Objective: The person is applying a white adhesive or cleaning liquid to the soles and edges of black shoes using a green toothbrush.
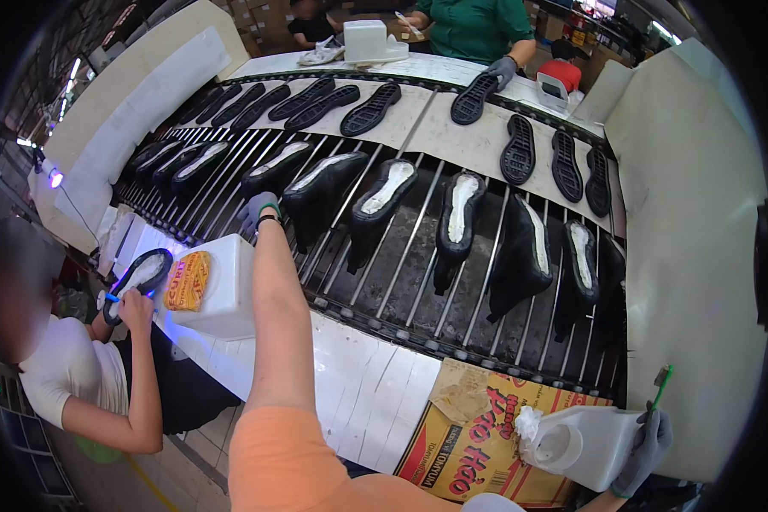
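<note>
My left hand (259,210), in a grey glove with a green cuff, reaches far forward over a roller conveyor. It is closed at the lower end of a black boot (275,168) lying sole-side up, a white strip along its bottom; the fingers are partly hidden. More black boots (384,188) lie the same way along the rollers. Low at the right, my gloved right hand (651,450) holds a small green-handled brush (662,386), bristles up. It rests beside a white plastic container (593,439) with a round opening and crumpled white material at its mouth.
Black outsoles (371,111) line a white shelf behind the boots. A co-worker's gloved hand (505,72) touches one outsole. At the left, another person brushes a sole (141,277) beside a white container (222,290) with an orange packet (188,282). Cardboard (452,435) lies near me.
</note>
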`<state>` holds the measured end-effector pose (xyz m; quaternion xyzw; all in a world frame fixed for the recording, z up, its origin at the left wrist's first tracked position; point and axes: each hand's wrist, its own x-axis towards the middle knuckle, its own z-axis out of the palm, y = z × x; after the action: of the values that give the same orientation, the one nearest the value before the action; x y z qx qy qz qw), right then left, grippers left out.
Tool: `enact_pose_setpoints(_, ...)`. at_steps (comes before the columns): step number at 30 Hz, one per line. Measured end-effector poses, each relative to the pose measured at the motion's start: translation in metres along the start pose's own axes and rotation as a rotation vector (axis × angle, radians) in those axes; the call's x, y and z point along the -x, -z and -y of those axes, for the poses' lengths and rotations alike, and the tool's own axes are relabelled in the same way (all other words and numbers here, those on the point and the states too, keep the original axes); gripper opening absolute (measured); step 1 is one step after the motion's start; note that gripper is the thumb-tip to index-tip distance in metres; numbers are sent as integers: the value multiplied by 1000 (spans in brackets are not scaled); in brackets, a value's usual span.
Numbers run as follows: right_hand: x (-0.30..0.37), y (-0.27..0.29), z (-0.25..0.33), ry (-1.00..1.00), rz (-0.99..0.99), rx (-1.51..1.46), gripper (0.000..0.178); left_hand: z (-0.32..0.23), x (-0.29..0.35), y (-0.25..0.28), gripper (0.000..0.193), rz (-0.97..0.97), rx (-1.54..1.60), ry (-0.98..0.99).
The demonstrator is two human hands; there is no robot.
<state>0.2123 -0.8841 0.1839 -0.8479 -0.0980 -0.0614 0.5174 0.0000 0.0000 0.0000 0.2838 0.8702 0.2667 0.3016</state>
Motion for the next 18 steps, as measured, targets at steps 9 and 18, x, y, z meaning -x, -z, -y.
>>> enact_pose_setpoints(9, 9, -7, 32, -54, -45, -46, 25, 108, 221, 72, 70, 455, 935, -1242)
enact_pose_setpoints(18, 9, -8, 42, -48, -34, -97, 17, 161, 217, 41, 71, 754, 342, -1257)
